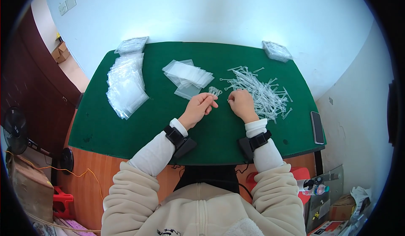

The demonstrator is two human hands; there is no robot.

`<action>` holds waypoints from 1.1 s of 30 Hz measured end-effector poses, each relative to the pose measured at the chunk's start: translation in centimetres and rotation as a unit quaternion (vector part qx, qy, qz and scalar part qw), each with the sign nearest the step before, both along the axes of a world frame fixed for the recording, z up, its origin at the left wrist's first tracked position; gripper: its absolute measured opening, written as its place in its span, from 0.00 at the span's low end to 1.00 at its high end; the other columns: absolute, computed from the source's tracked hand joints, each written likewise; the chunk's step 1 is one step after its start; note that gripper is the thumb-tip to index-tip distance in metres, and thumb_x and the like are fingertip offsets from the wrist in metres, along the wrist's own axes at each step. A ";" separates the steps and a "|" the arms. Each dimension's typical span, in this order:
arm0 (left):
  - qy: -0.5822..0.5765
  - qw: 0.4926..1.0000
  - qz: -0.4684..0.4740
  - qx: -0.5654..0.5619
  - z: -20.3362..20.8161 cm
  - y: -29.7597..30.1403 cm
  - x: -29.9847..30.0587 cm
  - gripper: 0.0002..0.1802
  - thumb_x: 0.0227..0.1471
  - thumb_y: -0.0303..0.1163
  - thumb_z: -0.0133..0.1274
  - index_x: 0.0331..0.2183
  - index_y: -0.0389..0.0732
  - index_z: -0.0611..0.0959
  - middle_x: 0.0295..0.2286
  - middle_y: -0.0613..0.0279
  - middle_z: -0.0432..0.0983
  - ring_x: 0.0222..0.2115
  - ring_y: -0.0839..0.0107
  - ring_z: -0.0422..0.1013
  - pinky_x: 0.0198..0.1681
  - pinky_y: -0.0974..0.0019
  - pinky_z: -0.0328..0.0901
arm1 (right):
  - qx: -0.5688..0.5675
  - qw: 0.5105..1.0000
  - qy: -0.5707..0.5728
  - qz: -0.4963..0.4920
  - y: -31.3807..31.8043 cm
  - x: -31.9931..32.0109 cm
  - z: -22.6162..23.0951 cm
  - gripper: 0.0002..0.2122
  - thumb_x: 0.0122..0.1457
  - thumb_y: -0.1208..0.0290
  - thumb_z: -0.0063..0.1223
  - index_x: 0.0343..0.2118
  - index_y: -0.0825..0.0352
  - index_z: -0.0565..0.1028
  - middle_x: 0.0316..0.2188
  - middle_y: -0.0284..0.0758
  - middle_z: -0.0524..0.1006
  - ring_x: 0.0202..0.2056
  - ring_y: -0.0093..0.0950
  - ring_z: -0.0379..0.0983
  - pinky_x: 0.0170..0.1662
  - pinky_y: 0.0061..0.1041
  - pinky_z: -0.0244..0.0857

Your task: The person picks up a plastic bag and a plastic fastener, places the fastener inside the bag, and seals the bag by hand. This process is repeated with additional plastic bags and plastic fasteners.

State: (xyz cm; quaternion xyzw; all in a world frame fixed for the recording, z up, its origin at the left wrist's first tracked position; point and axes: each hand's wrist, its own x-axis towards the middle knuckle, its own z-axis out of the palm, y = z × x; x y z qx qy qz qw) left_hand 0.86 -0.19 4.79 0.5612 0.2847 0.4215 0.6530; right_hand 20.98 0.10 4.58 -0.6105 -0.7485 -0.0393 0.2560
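I have the left hand (197, 110) closed on a small bunch of pins (215, 91) above the green table (213, 139). Near it, the right hand (242, 104) has its fingers (233, 96) bent; I cannot tell whether they grip anything. A pin pile (263, 94) spreads beside that hand, and clear bags (185, 72) lie beyond the left.

From the person's head, one fisheye camera is looking steeply down and forward over the beige jacket (181, 210), facing the far wall (219, 12) across the green table (211, 136). It is viewing the left hand (198, 108) and right hand (243, 104) closely, near mid-view, while bending straight edges.
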 end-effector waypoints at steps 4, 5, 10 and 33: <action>-0.006 1.000 -0.007 0.006 0.1 -0.1 0.1 0.12 0.58 0.32 0.41 0.38 0.36 0.75 0.25 0.67 0.71 0.19 0.85 0.59 0.22 0.80 0.56 | -0.015 1.000 -0.006 -0.013 0.0 0.2 -0.1 0.03 0.43 0.72 0.55 0.21 0.64 0.76 0.24 0.37 0.74 0.30 0.38 0.70 0.35 0.36 0.64; -0.007 1.000 -0.006 0.001 0.1 -0.1 0.1 0.12 0.58 0.33 0.41 0.38 0.36 0.75 0.25 0.67 0.71 0.19 0.85 0.59 0.22 0.80 0.56 | -0.015 1.000 -0.006 -0.013 0.0 0.3 -0.2 0.03 0.43 0.72 0.55 0.21 0.64 0.76 0.24 0.37 0.74 0.30 0.38 0.70 0.35 0.36 0.64; -0.013 1.000 0.002 -0.014 0.1 -0.1 0.1 0.12 0.58 0.33 0.41 0.38 0.36 0.74 0.24 0.67 0.70 0.19 0.84 0.58 0.22 0.80 0.56 | 0.067 0.998 0.017 -0.001 0.3 -0.1 0.2 0.03 0.44 0.74 0.54 0.23 0.66 0.75 0.23 0.37 0.73 0.28 0.36 0.69 0.32 0.34 0.63; 0.011 1.000 -0.017 -0.010 -1.0 0.5 -0.8 0.13 0.59 0.35 0.39 0.38 0.37 0.73 0.26 0.66 0.70 0.26 0.79 0.67 0.30 0.77 0.63 | -0.123 0.808 0.551 0.170 -0.3 -3.6 0.6 0.05 0.52 0.79 0.52 0.33 0.70 0.72 0.25 0.32 0.75 0.23 0.17 0.70 0.27 0.16 0.65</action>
